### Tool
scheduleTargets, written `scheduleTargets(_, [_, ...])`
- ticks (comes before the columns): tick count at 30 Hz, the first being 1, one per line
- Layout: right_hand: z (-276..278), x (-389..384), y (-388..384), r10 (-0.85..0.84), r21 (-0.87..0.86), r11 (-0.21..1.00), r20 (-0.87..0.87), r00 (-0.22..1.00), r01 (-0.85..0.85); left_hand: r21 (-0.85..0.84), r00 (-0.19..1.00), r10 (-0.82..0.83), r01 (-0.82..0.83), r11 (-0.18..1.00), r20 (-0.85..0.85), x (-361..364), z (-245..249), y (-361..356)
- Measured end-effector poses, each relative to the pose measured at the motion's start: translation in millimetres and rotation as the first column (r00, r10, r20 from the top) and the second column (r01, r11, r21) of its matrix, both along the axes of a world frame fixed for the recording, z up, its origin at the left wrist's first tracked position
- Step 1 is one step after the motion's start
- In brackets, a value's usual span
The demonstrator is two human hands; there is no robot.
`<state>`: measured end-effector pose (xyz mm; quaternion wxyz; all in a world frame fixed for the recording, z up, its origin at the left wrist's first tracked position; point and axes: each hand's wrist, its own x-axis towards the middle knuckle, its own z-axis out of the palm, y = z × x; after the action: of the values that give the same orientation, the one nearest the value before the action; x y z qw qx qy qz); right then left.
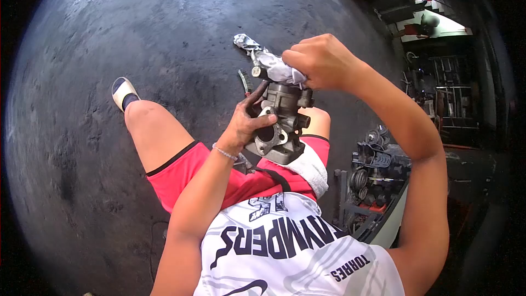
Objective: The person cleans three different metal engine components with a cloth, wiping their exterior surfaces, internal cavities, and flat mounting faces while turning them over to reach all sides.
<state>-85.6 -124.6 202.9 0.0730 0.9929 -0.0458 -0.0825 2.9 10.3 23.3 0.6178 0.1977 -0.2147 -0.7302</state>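
My left hand [246,123] grips a cast-metal engine part [285,101] from the side, with the thumb across its oval, bolt-holed flange. The part is held up above my lap. My right hand [323,63] is closed on a grey-white rag [276,68], which lies bunched against the top of the part. One loose end of the rag, dark-stained, stretches out to the upper left. The rag hides the top of the part. Just beyond my left fingers a small wire brush [245,81] is partly visible.
Dark, worn concrete floor [71,131] spreads ahead and to the left. A white towel [307,167] lies over my right thigh. Beside me on the right is a bin [378,225] of metal parts and tools. Shelving [455,90] and a person [424,27] are farther back.
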Motion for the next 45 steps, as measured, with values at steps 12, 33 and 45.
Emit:
scheduleTargets(12, [45,9,-6,-0.251,0.452,0.765,-0.449,0.858,0.460,-0.027,0.993,-0.114,0.116,0.993,0.042,0,1,3])
scheduleTargets(33, [-52,-10,102,-0.534,-0.090,0.774,0.438,0.723,0.626,0.074,0.984,0.041,-0.029,0.997,-0.171,3,3,10])
scheduleTargets(45, [-44,-21,75,-0.128,-0.020,0.990,0.264,0.956,0.138,0.048,0.999,0.047,-0.047,0.998,0.000,-6,-6,14])
